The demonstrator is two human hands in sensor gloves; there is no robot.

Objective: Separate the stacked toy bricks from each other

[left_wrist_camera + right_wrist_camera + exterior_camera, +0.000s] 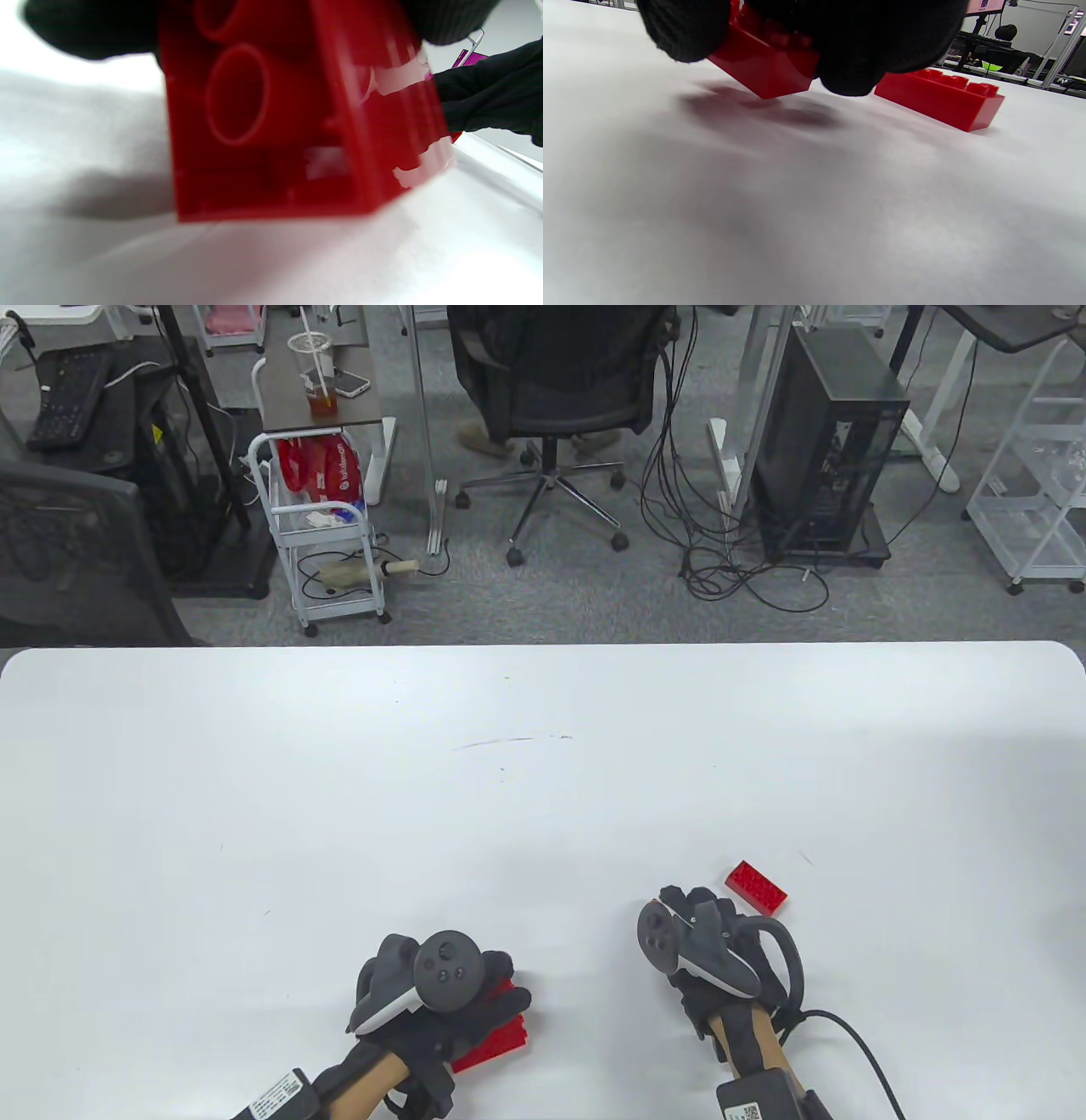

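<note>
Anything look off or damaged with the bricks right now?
Nothing stands out. One red brick lies flat on the table, the right hand holds another tilted just above it, and the left hand grips more.

My table view looks down from above and in front, taking in the white table point(543, 780) in the lower half and office floor beyond. My left wrist camera sits almost against a red brick point(292, 127), blurred by nearness. My right wrist camera skims low across the tabletop; it shares the loose red brick point(939, 99) point(756, 887) with the table view.
</note>
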